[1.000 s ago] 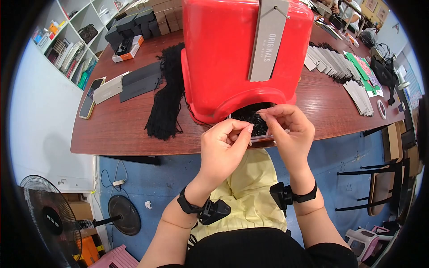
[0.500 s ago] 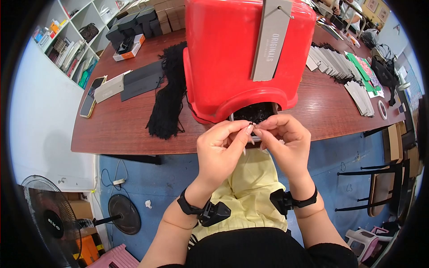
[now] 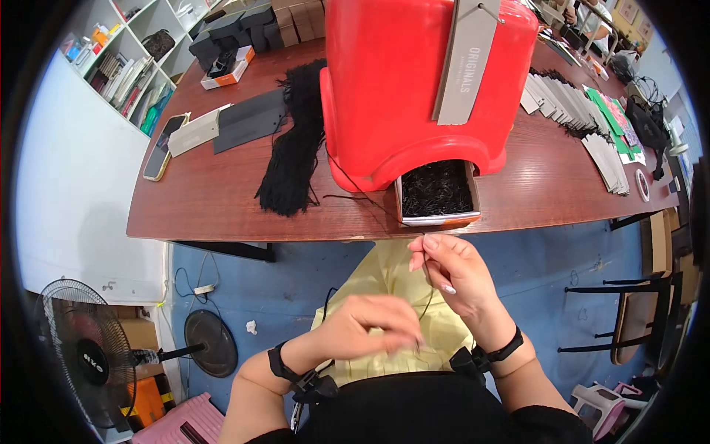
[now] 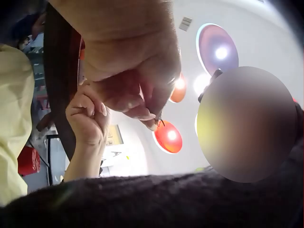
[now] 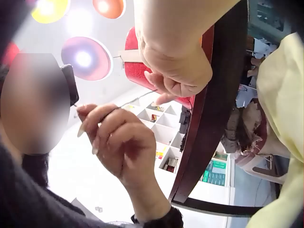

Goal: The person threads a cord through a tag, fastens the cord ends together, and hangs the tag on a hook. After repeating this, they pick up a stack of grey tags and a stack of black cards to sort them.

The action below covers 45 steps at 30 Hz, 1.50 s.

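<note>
Above the lap, my right hand [image 3: 458, 277] pinches a thin black cord [image 5: 135, 99] between thumb and fingertip. The cord runs across to my left hand [image 3: 366, 325], which is blurred in the head view and lower, close to the body. A short dark end shows at the left fingertips [image 4: 151, 124] in the left wrist view. Just beyond the hands, a box [image 3: 442, 220] filled with small black pieces sits under the arch of a red plastic stool [image 3: 414, 81]. A grey tag [image 3: 467, 70] reading ORIGINALS hangs on the stool.
A bundle of black cords [image 3: 291, 148] lies left of the stool, with dark tags [image 3: 250, 120], a light tag [image 3: 196, 133] and a phone [image 3: 164, 148]. Rows of grey tags [image 3: 566, 103] lie at the right. A fan [image 3: 90, 355] stands at the lower left.
My hands have come apart and moved back from the box, the left one towards the body, the right one slightly. The cord now stretches between them. The head view has shifted slightly.
</note>
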Each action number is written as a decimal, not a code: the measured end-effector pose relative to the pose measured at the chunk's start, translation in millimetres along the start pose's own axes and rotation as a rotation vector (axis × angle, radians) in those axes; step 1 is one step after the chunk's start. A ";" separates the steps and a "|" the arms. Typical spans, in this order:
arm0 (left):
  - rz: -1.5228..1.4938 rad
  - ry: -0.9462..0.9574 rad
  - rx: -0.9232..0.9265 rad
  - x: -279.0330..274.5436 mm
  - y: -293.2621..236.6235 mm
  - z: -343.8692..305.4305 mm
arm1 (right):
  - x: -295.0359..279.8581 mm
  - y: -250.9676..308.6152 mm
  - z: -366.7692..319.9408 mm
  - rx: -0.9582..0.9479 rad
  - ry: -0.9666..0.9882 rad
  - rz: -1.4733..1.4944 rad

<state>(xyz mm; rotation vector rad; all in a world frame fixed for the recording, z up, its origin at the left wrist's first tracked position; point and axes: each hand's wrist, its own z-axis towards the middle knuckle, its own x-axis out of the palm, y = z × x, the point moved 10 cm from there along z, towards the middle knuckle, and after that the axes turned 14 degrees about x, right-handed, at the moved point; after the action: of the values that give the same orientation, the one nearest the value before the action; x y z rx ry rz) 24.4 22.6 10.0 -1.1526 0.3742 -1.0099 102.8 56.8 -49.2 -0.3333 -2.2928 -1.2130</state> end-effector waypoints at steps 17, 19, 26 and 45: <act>-0.501 -0.892 -0.136 -77.8 55.0 -19.6 | 27.9 -15.7 -36.3 -0.292 0.031 -0.740; -0.467 -0.926 -0.131 -80.6 55.1 -23.7 | 24.9 -21.9 -37.9 -0.343 0.020 -0.760; -0.355 -0.579 -0.045 -55.3 27.5 -6.2 | -9.3 24.3 -54.2 -0.489 -0.356 -0.698; -0.382 -0.481 -0.083 -29.3 25.6 24.9 | 10.0 62.9 -44.0 -0.518 -0.047 -0.297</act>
<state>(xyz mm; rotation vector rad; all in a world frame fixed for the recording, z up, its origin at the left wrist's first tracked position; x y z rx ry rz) 38.3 62.2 -9.4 -1.5305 -0.1974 -1.0076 136.7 56.1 20.4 -0.2045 -2.0854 -1.9712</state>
